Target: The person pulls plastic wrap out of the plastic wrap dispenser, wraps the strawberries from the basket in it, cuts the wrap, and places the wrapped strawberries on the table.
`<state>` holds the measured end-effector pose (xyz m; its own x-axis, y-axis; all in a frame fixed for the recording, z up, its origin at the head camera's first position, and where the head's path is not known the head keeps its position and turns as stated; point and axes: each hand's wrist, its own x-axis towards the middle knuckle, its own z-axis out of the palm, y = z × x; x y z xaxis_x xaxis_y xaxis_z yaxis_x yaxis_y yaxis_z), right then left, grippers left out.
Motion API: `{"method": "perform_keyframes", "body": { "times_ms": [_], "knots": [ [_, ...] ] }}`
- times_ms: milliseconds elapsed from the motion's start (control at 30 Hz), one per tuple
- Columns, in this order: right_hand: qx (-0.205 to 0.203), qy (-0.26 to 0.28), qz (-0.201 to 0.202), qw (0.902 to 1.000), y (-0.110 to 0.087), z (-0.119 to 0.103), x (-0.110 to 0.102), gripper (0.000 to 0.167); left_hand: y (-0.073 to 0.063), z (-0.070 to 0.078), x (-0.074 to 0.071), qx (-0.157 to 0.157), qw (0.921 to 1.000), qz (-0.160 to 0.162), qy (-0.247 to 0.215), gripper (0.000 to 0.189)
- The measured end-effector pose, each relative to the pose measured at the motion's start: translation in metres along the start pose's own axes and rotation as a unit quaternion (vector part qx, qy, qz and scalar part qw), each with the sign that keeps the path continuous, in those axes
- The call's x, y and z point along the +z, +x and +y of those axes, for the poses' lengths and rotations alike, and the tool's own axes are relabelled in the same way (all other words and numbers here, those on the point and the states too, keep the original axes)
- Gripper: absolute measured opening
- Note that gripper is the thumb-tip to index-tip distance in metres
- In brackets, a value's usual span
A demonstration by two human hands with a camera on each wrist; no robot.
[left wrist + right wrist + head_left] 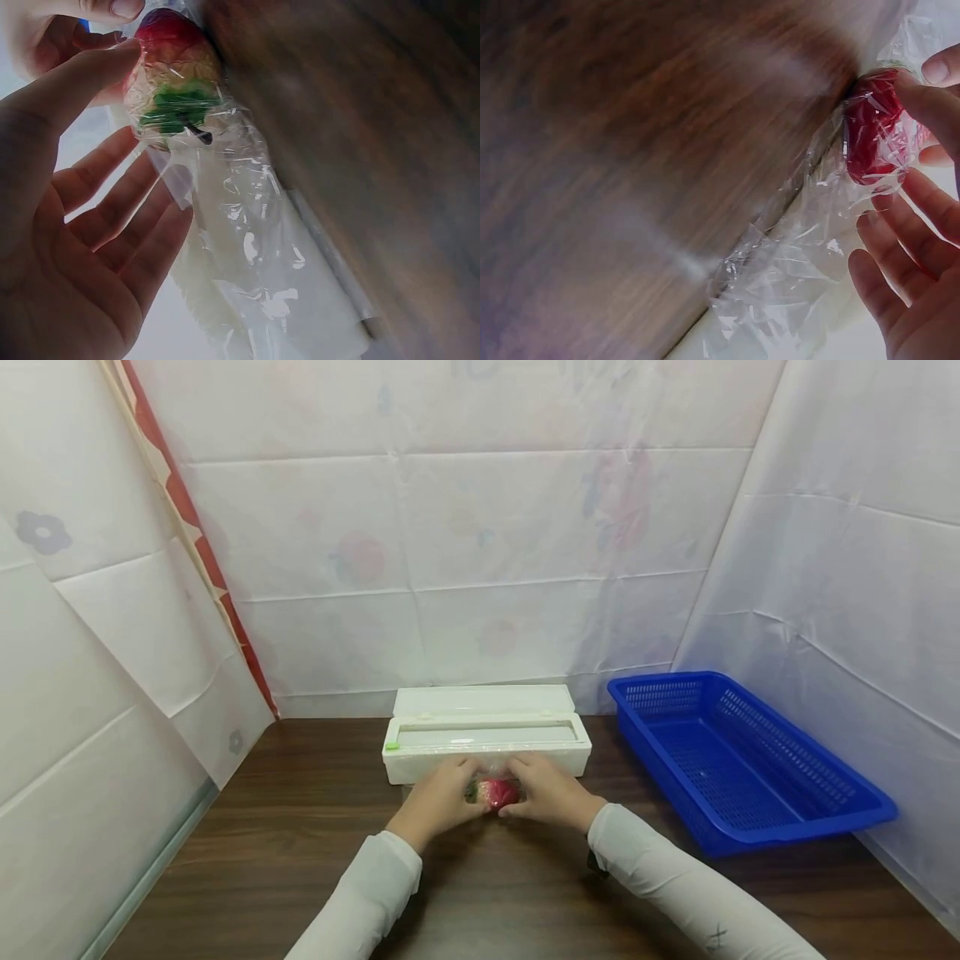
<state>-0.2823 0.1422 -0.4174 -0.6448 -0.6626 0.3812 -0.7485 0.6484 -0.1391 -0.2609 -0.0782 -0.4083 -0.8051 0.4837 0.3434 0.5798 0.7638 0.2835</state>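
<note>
A strawberry-like fruit (498,793), red and cream with green leaves and a dark stem, is covered by clear cling film (247,217). My left hand (444,802) holds its leafy end between thumb and fingers. From the other side my right hand (551,792) holds the red end (874,127), its thumb on top and its fingertips on the film at the side. The film stretches along the front of a white cling film dispenser box (487,762), whose lid (483,699) stands raised at the back. The fruit's underside is hidden.
A blue plastic basket (750,839) stands on the right of the dark wooden table (300,860). A small green slider (392,746) sits at the box's left end. White patterned sheets (480,527) hang behind and on both sides.
</note>
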Motion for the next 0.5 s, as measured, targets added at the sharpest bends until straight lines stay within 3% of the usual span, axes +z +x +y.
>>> {"method": "perform_keyframes", "body": {
  "times_ms": [500],
  "knots": [
    [0.033,-0.037,-0.018,0.9986,-0.0023,0.0001,0.0081,0.047,0.0005,-0.0031,0.0062,-0.025,0.9996,-0.009,0.0,0.044]
  ]
}}
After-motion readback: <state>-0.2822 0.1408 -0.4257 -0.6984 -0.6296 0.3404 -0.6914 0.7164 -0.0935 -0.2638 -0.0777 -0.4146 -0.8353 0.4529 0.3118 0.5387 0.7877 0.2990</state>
